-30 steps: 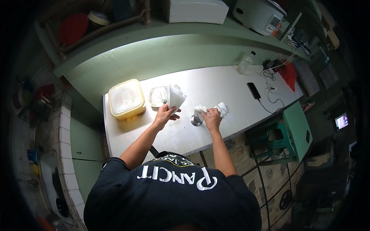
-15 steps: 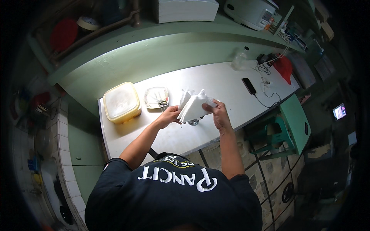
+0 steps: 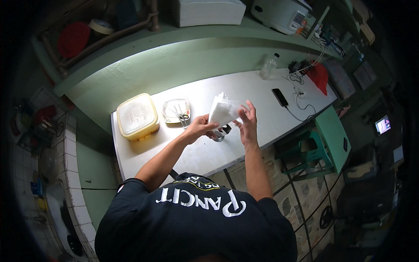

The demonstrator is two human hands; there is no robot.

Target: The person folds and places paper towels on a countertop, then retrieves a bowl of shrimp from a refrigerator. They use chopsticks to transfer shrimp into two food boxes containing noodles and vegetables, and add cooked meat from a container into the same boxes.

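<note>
I hold a stack of white plastic bags or sheets (image 3: 221,111) above the white table (image 3: 262,100) with both hands. My left hand (image 3: 199,127) grips its lower left edge. Fingers of my right hand (image 3: 247,122) press flat against its right side. Just below the stack, on the table, a small dark metal object (image 3: 221,132) stands partly hidden by my hands. A small clear tray with scissors (image 3: 176,111) lies a little to the left of my left hand.
A yellow lidded tub (image 3: 135,116) sits at the table's left end. A black phone (image 3: 279,97) with cables and a clear bottle (image 3: 268,67) lie to the right. A green stool (image 3: 324,142) stands beside the table. White boxes and a rice cooker (image 3: 282,14) sit on the shelf behind.
My hands came up off the table and together, lifting the white stack from the tabletop into the air in front of me.
</note>
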